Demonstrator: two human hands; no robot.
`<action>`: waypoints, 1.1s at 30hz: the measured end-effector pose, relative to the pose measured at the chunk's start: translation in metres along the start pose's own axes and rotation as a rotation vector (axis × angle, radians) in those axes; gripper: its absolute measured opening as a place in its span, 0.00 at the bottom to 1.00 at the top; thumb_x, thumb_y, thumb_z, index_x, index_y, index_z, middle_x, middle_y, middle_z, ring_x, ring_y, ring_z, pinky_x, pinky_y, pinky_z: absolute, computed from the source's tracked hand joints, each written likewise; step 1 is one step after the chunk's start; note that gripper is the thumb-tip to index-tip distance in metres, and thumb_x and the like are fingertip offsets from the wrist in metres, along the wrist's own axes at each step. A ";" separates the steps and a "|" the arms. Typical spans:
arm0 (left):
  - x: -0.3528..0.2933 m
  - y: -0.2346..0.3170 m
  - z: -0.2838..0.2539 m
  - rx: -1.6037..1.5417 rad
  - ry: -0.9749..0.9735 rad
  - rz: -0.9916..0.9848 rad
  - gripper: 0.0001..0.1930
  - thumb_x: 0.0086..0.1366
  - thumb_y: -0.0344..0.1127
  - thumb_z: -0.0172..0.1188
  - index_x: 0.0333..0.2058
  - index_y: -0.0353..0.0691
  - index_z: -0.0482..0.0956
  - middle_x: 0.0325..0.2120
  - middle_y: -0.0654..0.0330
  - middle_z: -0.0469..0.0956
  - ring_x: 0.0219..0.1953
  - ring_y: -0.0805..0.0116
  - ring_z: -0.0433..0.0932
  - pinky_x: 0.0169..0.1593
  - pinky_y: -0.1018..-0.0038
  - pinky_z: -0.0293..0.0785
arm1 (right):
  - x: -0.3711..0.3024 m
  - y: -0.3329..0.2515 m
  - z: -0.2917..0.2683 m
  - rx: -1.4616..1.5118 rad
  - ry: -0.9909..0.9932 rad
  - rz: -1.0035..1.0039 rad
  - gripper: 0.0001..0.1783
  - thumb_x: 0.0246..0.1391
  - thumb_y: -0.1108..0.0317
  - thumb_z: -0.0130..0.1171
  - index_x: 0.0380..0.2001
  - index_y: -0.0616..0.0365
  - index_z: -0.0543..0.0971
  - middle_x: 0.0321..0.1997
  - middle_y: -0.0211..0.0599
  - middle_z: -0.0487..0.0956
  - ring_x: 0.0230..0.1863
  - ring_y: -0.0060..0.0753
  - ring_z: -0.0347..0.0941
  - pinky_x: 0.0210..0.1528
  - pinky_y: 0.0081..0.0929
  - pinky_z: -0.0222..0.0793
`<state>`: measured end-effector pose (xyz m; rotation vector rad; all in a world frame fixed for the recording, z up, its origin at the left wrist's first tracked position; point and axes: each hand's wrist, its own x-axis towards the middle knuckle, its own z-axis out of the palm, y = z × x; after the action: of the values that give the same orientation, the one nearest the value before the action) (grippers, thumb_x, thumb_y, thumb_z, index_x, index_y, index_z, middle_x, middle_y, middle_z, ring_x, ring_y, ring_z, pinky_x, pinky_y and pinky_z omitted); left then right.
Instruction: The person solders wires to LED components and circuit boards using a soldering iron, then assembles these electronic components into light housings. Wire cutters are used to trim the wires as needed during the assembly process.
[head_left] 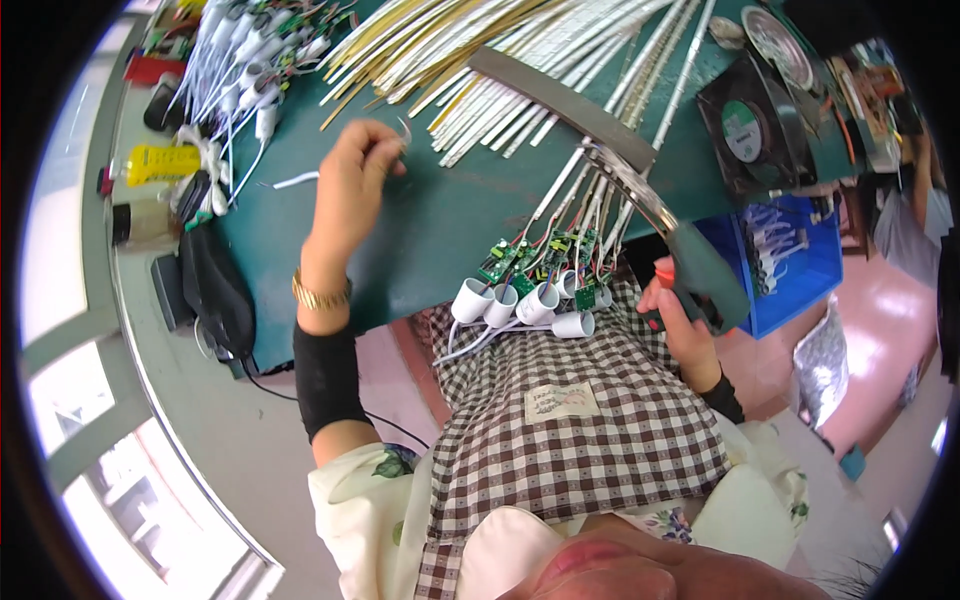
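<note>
My left hand (358, 178) is raised over the left of the green table, thumb and fingers pinched on a short thin wire (405, 132). In my right hand (682, 325) is a dark green pistol-grip tool (705, 272) with a red trigger and a long metal nose, like a soldering gun. Its nose points up and left over the LED strips (560, 190). Wires join these strips to small green circuit boards (520, 258) at the table's near edge. Several white round caps (538, 300) with white cables hang from the boards, against my checkered apron.
A dark metal bar (560, 105) lies across many white and yellow strips (440, 60). White caps with cables (235, 45) are heaped at the far left. A yellow bottle (160, 165) and black pouch (215, 285) line the left edge. Right: a black fan (755, 130) and blue bin (825, 265).
</note>
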<state>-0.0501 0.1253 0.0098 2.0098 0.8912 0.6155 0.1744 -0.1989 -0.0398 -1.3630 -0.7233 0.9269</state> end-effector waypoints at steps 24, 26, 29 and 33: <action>-0.047 0.086 0.073 -0.478 -0.547 -0.079 0.05 0.64 0.24 0.58 0.35 0.34 0.70 0.24 0.64 0.74 0.25 0.79 0.73 0.29 0.80 0.71 | 0.061 -0.056 0.070 0.304 -0.160 -0.017 0.27 0.54 0.80 0.59 0.57 0.61 0.67 0.37 0.32 0.76 0.38 0.18 0.73 0.39 0.20 0.71; -0.047 0.086 0.073 -0.448 -0.550 -0.086 0.05 0.64 0.24 0.59 0.35 0.34 0.70 0.24 0.63 0.74 0.24 0.78 0.73 0.28 0.80 0.70 | 0.061 -0.058 0.070 0.303 -0.147 -0.014 0.24 0.54 0.80 0.60 0.54 0.61 0.69 0.37 0.32 0.77 0.38 0.18 0.73 0.39 0.20 0.71; -0.047 0.084 0.074 -0.403 -0.546 -0.075 0.05 0.64 0.24 0.58 0.33 0.34 0.70 0.23 0.61 0.74 0.22 0.77 0.72 0.26 0.78 0.68 | 0.061 -0.059 0.067 0.160 -0.172 0.035 0.17 0.53 0.79 0.62 0.47 0.62 0.74 0.35 0.30 0.78 0.36 0.17 0.73 0.38 0.19 0.71; -0.047 0.085 0.073 -0.373 -0.554 -0.069 0.06 0.62 0.25 0.60 0.32 0.34 0.70 0.21 0.60 0.73 0.20 0.74 0.70 0.26 0.75 0.66 | 0.059 -0.058 0.066 0.203 -0.149 0.063 0.11 0.52 0.79 0.63 0.40 0.61 0.76 0.35 0.29 0.79 0.36 0.17 0.75 0.39 0.19 0.73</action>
<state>0.0017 0.0190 0.0375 1.6718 0.4649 0.1478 0.1523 -0.1132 0.0186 -1.1520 -0.6817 1.1294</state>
